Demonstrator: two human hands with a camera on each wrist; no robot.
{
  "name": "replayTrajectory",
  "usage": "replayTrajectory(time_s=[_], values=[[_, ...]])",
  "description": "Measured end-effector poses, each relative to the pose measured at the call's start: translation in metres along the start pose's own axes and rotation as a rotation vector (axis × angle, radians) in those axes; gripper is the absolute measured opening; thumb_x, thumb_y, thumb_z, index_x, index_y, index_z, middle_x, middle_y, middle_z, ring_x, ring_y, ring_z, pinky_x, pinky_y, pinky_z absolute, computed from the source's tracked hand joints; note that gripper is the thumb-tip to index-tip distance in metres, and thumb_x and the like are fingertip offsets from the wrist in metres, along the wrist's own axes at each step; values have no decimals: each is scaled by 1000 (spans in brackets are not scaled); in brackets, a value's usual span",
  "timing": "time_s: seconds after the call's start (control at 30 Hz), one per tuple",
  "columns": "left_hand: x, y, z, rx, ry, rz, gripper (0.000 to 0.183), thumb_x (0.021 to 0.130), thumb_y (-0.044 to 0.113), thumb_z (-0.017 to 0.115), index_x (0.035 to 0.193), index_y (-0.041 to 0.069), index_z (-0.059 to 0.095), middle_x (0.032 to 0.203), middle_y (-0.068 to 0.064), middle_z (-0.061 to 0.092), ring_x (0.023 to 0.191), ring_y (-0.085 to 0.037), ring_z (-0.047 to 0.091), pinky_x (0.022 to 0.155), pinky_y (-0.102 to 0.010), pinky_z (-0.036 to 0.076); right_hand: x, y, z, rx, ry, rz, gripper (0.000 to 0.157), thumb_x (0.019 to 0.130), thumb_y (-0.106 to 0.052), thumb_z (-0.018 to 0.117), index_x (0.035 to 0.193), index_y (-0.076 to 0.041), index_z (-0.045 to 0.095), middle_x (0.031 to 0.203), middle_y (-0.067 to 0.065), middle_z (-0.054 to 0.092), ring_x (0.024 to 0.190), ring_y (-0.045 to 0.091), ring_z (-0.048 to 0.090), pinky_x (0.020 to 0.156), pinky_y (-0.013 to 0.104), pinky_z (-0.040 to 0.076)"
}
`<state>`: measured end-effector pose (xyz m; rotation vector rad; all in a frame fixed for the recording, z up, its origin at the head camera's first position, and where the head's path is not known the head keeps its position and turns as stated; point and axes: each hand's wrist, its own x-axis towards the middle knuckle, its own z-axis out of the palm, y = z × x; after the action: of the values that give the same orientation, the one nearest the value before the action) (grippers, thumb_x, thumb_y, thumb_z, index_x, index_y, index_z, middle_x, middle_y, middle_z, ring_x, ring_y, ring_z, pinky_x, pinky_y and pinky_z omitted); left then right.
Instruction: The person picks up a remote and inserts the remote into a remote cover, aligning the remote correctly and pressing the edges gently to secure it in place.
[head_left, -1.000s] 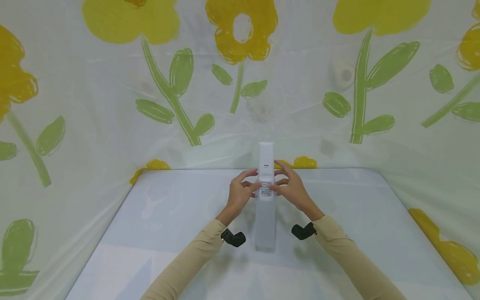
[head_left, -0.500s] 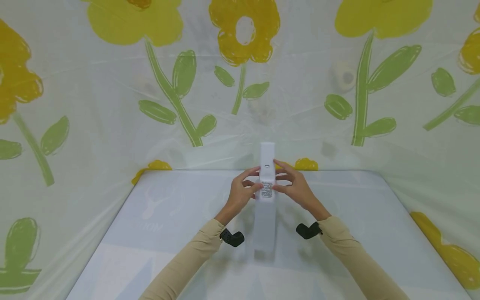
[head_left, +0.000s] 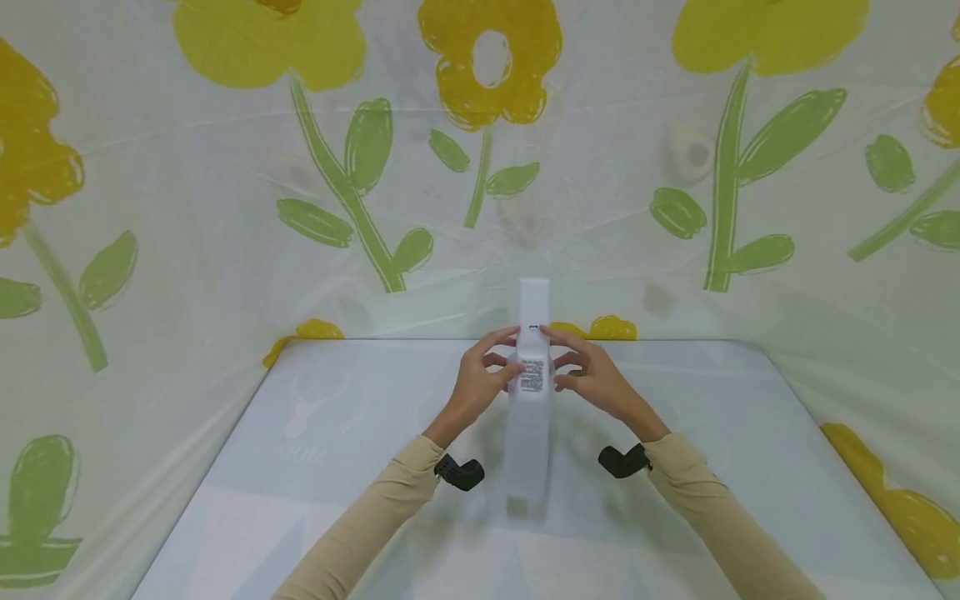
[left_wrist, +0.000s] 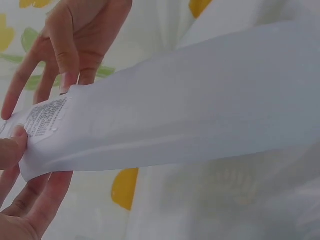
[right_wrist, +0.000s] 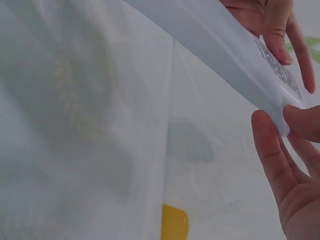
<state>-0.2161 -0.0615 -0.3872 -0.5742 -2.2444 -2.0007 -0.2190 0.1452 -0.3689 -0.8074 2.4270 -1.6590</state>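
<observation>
A slim white device (head_left: pixel 534 302) with a small port-like slot stands upright in the middle of the head view. Below its printed label (head_left: pixel 532 377), a long whitish plastic sleeve (head_left: pixel 527 450) wraps its lower part and hangs over the table. My left hand (head_left: pixel 472 383) holds the device from the left, thumb on the label's edge and fingers behind. My right hand (head_left: pixel 602 387) pinches the sleeve's edge between thumb and finger, while its index fingertip reaches the device near the slot. In the right wrist view, that pinched white edge (right_wrist: pixel 283 127) shows between the right hand's fingers.
A pale table (head_left: pixel 330 450) with faint printed shapes lies under both hands. Behind it and at its sides hangs a white curtain (head_left: pixel 585 208) with yellow flowers. A dark camera (head_left: pixel 460 473) sits on my left wrist, another (head_left: pixel 624 461) on the right.
My right thumb has slid off the label to the sleeve's side, and the right index fingertip has shifted toward the slot. The sleeve's lower end has swung slightly left.
</observation>
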Motion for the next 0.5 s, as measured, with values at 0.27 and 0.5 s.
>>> replayTrajectory(time_s=[0.27, 0.5], values=[[0, 5, -3, 20, -7, 29, 54, 85, -6, 65, 135, 5, 49, 123, -23, 51, 98, -38, 59, 63, -46, 57, 1, 1, -1, 7, -49, -27, 67, 84, 14, 59, 144, -1, 35, 146, 17, 36, 108, 41, 54, 88, 44, 51], [0, 2, -8, 16, -50, 6, 53, 86, -5, 63, 136, 5, 48, 126, -21, 51, 103, -40, 57, 68, -50, 56, 8, 31, -2, -43, -42, -46, 72, 83, 7, 65, 146, -15, 38, 146, 8, 39, 105, 31, 57, 87, 39, 52]])
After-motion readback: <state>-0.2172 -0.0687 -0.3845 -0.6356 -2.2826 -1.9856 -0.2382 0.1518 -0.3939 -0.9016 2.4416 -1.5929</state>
